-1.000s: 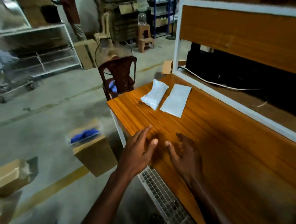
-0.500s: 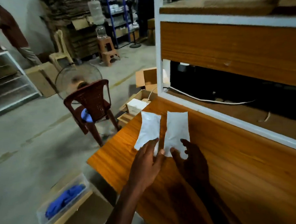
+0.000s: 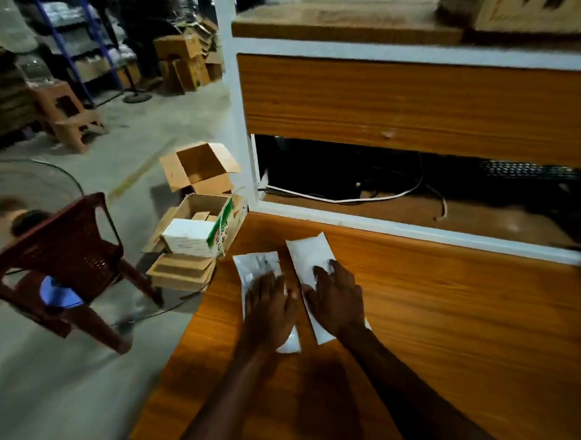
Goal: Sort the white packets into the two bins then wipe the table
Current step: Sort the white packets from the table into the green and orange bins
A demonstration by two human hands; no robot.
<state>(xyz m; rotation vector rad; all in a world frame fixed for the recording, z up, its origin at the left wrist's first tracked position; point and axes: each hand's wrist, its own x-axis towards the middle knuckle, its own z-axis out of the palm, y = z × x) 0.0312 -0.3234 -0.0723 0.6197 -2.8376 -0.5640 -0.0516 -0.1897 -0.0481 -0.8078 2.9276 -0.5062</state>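
Observation:
Two white packets lie side by side near the far left corner of the orange wooden table [image 3: 456, 329]. My left hand [image 3: 270, 308] rests palm down on the left packet [image 3: 256, 267], fingers spread, covering its middle. My right hand [image 3: 337, 301] lies the same way on the right packet [image 3: 309, 252], its thumb at the packet's left edge. Both packets stay flat on the table. No bin is in view.
A white-framed wooden shelf unit [image 3: 411, 106] rises behind the table, with cables [image 3: 348, 198] in its lower opening. Off the table's left end, on the floor, are open cardboard boxes [image 3: 199, 231], a dark red plastic chair [image 3: 65, 251] and a fan [image 3: 21, 186].
Both hands have reached forward along the table, from short of the packets to lying on top of them. The view has swung right and closer to the packets.

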